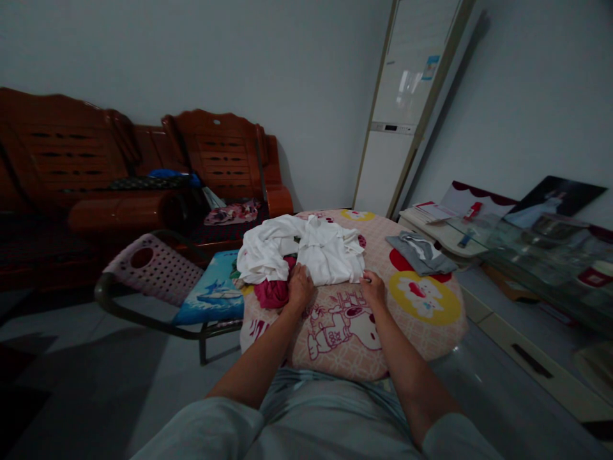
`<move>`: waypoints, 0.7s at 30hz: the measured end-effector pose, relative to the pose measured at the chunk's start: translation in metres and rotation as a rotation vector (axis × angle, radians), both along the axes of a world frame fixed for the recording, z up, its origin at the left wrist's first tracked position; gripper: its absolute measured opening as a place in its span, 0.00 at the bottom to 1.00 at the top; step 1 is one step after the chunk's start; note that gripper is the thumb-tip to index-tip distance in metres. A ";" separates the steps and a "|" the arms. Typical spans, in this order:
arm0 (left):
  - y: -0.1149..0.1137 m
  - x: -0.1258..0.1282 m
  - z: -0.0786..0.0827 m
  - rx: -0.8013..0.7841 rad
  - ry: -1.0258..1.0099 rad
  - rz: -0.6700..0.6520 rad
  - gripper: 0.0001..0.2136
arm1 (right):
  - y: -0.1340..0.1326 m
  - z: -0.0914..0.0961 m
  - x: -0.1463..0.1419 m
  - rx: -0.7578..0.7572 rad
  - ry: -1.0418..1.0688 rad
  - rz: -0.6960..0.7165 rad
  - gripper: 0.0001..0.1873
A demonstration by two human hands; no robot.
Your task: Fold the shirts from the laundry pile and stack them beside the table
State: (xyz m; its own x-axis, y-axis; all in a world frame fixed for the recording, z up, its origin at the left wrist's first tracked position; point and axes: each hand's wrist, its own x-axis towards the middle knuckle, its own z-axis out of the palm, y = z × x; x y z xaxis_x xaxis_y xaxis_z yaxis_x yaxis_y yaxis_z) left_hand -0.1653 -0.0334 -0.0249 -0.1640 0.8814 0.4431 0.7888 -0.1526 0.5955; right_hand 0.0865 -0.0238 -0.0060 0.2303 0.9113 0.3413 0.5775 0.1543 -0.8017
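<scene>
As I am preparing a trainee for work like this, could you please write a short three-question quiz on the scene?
1. True or false: the grey cloth lies farther to the right in the picture than the person's right hand.
2. Which of the person's hands is nearer the dark red cloth?
3. Fill in the blank: the chair beside the covered table has a pink back and a ____ seat.

Key:
1. True.
2. The left hand.
3. Blue.
</scene>
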 end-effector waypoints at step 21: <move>0.009 -0.002 -0.015 0.115 0.104 0.061 0.19 | 0.003 -0.005 0.003 0.064 0.043 0.029 0.07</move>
